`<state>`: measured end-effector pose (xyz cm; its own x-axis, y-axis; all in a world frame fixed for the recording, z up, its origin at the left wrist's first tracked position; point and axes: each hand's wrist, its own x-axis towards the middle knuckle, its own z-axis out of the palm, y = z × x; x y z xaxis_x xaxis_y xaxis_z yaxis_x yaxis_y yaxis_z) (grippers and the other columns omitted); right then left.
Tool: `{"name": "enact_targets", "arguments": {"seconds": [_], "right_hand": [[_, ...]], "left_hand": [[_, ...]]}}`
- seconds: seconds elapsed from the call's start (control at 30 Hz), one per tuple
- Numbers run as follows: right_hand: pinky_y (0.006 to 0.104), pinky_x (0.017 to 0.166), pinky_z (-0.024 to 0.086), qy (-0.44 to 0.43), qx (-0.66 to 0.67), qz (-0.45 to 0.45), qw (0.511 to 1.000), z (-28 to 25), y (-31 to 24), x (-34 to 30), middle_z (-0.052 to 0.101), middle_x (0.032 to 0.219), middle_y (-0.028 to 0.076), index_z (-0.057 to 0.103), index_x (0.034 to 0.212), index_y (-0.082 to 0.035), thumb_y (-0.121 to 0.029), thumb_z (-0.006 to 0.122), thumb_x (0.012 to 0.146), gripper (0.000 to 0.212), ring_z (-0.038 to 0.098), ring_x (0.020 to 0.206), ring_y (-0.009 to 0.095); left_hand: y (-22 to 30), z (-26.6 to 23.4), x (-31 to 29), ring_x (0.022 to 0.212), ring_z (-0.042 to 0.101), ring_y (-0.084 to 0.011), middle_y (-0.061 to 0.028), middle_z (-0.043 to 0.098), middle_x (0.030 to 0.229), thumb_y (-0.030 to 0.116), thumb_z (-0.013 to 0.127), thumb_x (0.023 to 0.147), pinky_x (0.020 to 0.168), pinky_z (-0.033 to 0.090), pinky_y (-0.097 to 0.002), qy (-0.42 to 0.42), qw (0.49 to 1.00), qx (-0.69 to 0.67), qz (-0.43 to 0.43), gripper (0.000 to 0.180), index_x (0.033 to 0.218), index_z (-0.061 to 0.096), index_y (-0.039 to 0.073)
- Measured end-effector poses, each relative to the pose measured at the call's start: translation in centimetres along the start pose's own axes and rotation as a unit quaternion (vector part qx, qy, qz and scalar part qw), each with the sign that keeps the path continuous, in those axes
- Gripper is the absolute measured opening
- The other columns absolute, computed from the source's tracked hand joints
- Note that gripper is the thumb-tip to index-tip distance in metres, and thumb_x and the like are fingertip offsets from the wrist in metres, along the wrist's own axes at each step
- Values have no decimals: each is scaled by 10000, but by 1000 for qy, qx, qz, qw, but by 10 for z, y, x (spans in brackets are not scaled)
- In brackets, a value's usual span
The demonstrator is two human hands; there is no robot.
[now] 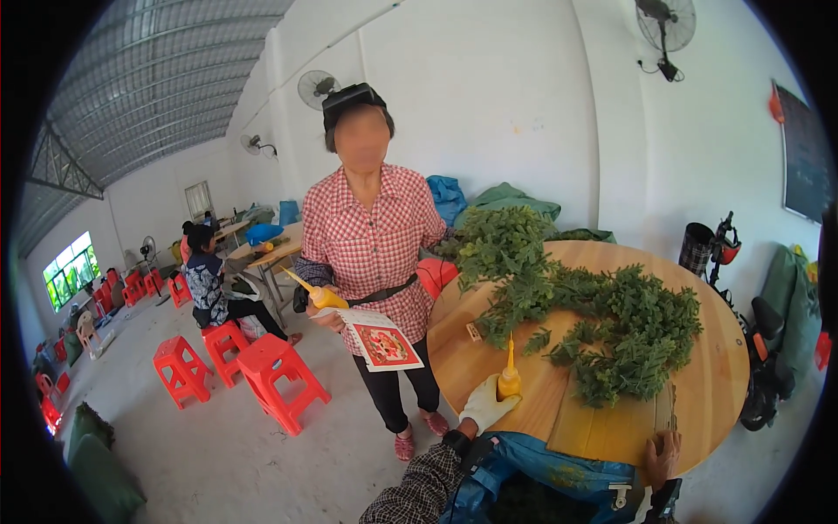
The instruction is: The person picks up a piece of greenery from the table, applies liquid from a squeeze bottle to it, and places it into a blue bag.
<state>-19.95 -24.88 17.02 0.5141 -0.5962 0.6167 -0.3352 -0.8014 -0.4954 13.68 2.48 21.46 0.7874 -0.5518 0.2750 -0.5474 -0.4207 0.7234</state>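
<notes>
My left hand (pixel 487 407), in a white glove, is closed around a yellow squeeze bottle (pixel 509 383) with a long thin nozzle pointing up. The bottle is at the near left edge of a round wooden table (pixel 716 349). My bare right hand (pixel 664 456) lies on the near right edge of the table, beside a flat cardboard piece (pixel 602 430); it seems to hold nothing, its fingers stretched forward. Past the cardboard, green artificial leaf sprays (pixel 633 336) lie loosely in a ring. A larger leafy heap (pixel 506 249) sits at the table's far left.
A person (pixel 371 227) stands left of the table, holding another yellow bottle (pixel 327 298) and a printed sheet (pixel 381 342). Blue plastic (pixel 550 463) hangs at the near table edge. Red stools (pixel 275 371) stand on the floor to the left; an electric scooter (pixel 759 367) stands at the right.
</notes>
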Motion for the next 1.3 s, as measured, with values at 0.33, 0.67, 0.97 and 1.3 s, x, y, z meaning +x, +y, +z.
{"name": "enact_targets", "arguments": {"seconds": [0.33,0.67,0.97,1.3], "right_hand": [[427,965,440,-158,31,26,987,-31,-89,44,596,1155,210,565,1212,-38,-330,692,832,495,537,1129,374],[504,1015,368,-222,155,-327,905,-3,-250,100,457,1330,217,309,1466,-100,-399,669,845,777,434,1230,408],[501,1028,345,-190,255,-528,788,-24,-376,92,369,1388,223,277,1468,-42,-306,713,788,850,398,1240,394],[503,1054,348,-78,286,-538,789,-40,-376,91,377,1402,223,372,1431,-81,-247,740,763,780,389,1288,417]], "left_hand": [[-42,12,12,902,637,-194,-68,642,972,105,738,767,800,509,-342,22,985,-168,15,390,1097,536,54],[29,12,3,1015,635,-324,-183,637,1125,220,712,804,881,497,-394,-31,997,-67,36,495,1207,516,11],[44,67,-22,1028,628,-328,-187,632,1135,253,713,799,889,492,-402,-74,995,-36,48,512,1208,518,15],[13,71,-46,1042,620,-331,-190,626,1146,290,714,795,898,486,-410,-74,997,-1,5,532,1209,519,19]]}}
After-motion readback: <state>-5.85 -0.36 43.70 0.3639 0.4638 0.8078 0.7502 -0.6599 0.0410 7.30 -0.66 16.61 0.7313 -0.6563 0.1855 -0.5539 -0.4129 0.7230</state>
